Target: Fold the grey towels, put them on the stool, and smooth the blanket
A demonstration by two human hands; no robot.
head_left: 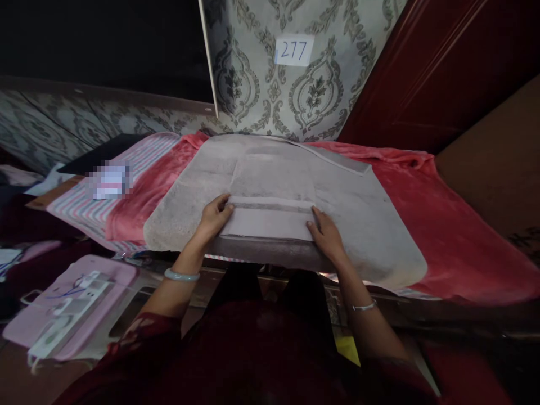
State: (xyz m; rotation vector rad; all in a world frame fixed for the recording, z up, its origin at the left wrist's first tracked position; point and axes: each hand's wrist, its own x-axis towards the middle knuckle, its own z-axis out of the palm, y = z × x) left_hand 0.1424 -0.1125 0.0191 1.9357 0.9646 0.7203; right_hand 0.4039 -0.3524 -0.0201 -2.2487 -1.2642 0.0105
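Observation:
A large grey plush mat (350, 219) with rounded corners is spread over the table. At its front middle lies a folded light-grey panel (265, 224), with a pale strip along its back edge and a darker edge facing me. I cannot tell whether the panel is part of the mat or a separate piece. My left hand (214, 217) is pinched on the panel's left end, thumb on top. My right hand (327, 232) grips its right end in the same way. Both hands hide the panel's corners.
Under the mat are a red plush blanket (447, 236) and a striped cloth (84, 208). A large screen (105, 50) stands at the back left, and a dark red door (426, 73) at the right. A power strip (71, 315) rests on a pink lid (25, 326) low at the left.

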